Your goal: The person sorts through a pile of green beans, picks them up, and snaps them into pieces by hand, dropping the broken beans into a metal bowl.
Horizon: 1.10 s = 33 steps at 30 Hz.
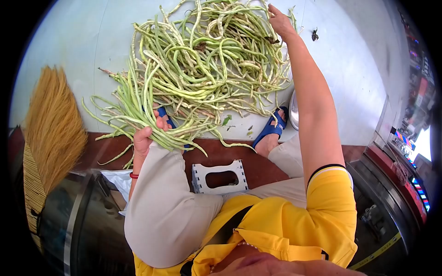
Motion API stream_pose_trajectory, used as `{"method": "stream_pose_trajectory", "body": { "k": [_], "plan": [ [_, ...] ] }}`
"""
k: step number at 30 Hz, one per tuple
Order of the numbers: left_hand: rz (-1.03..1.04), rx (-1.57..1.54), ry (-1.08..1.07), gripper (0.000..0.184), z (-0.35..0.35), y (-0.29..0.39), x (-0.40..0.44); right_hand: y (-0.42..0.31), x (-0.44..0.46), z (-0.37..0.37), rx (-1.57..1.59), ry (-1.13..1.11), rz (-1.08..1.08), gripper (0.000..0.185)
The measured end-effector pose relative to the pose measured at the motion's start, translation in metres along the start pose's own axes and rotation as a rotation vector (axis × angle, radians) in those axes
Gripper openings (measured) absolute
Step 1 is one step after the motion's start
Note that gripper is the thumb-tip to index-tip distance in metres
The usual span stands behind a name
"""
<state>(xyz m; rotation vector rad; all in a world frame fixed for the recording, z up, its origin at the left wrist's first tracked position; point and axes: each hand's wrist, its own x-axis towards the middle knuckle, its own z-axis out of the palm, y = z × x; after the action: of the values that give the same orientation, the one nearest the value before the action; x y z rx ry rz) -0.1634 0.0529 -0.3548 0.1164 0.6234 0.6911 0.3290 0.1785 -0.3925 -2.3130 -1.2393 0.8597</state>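
A large tangled pile of long green beans (207, 69) lies on the pale floor in front of me. My left hand (149, 133), with a red band at the wrist, is wrapped round a bunch of long beans (131, 99) above my left knee; the bunch fans out at both ends. At the pile's far right edge is my right hand (280, 22), the arm stretched out. Its fingers point up and left near the beans; whether they pinch a thin bean end cannot be made out.
A straw broom (54, 119) lies at the left. Between my legs stands a small white stool (220, 177). My feet are in blue sandals (271, 129), beside a white round container (294, 110). A small dark scrap (315, 34) lies at the upper right.
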Motion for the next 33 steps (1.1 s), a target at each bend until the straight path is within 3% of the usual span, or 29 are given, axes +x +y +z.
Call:
{"method": "stream_pose_trajectory", "body": {
  "k": [3, 5, 7, 11, 13, 15, 17, 19, 21, 24, 25, 27, 28, 30, 31, 33],
  "plan": [
    [0.011, 0.013, -0.006, 0.047, 0.001, 0.001, 0.000, 0.012, 0.002, 0.002, 0.014, 0.154, -0.055, 0.041],
    [0.014, 0.005, -0.006, 0.047, 0.002, 0.000, 0.000, -0.009, -0.027, 0.007, -0.090, -0.070, 0.029, 0.033],
    [0.019, 0.024, -0.018, 0.047, 0.001, 0.000, 0.001, -0.010, -0.045, 0.028, -0.290, -0.122, -0.131, 0.027],
    [0.011, 0.032, -0.018, 0.047, -0.001, 0.001, 0.001, -0.007, -0.058, 0.056, -0.521, 0.053, -0.185, 0.027],
    [0.005, 0.012, -0.009, 0.047, -0.001, 0.001, 0.000, -0.003, -0.040, 0.053, -0.462, 0.019, -0.130, 0.027],
    [0.005, 0.024, -0.012, 0.047, -0.003, 0.001, -0.001, 0.002, -0.022, 0.040, -0.406, 0.208, -0.189, 0.027],
    [0.013, 0.031, -0.018, 0.047, -0.005, 0.001, 0.001, -0.002, -0.014, 0.020, -0.223, 0.372, -0.239, 0.028],
    [0.014, 0.054, -0.020, 0.047, -0.005, 0.000, 0.000, -0.018, -0.030, 0.007, -0.101, 0.345, -0.191, 0.028],
    [0.013, 0.042, -0.026, 0.047, -0.002, -0.001, 0.001, -0.033, -0.052, 0.011, 0.479, -0.002, 0.061, 0.026],
    [0.021, 0.047, -0.042, 0.047, -0.001, -0.001, 0.002, -0.039, -0.083, 0.044, 0.712, -0.291, 0.259, 0.028],
    [0.022, 0.058, -0.053, 0.047, -0.001, 0.000, 0.002, -0.037, -0.088, 0.056, 0.677, -0.401, 0.352, 0.031],
    [0.018, 0.058, -0.040, 0.048, -0.002, 0.000, 0.002, -0.035, -0.092, 0.083, 0.277, -0.257, 0.207, 0.035],
    [0.014, 0.044, -0.034, 0.048, -0.001, 0.000, 0.001, -0.037, -0.091, 0.088, 0.281, -0.262, 0.207, 0.035],
    [0.006, 0.016, -0.029, 0.049, 0.000, -0.001, 0.001, -0.042, -0.088, 0.093, -0.043, -0.173, -0.031, 0.032],
    [0.005, 0.016, -0.025, 0.049, 0.000, -0.001, 0.001, -0.041, -0.085, 0.099, -0.042, -0.176, -0.030, 0.032],
    [0.005, 0.027, -0.035, 0.049, 0.001, -0.002, 0.002, -0.043, -0.078, 0.109, -0.450, -0.064, -0.298, 0.033]
  ]
}}
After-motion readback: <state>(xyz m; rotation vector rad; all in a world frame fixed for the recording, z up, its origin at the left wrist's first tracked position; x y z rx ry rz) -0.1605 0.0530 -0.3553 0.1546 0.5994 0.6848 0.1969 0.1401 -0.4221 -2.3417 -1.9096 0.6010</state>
